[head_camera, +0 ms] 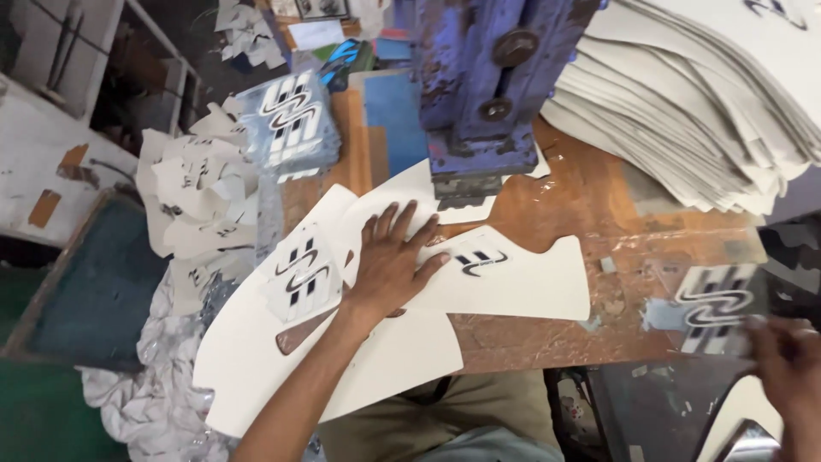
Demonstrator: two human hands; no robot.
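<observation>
My left hand (391,257) lies flat, fingers spread, on a white cut sheet (513,287) that bears a dark wavy emblem (481,261), on the brown worktable (590,197). The sheet's far end sits under the blue press head (487,77). More white cut sheets (256,359) overlap beneath my wrist, with small emblem pieces (301,278) on them. At the lower right, blurred, my right hand (787,355) pinches a clear film with emblem stickers (714,312).
A tall stack of white cut sheets (701,111) fills the back right. A bundle of emblem transfers (291,120) and a heap of white offcuts (201,188) lie at the left, above crumpled plastic (154,385). A dark tray (94,291) sits left.
</observation>
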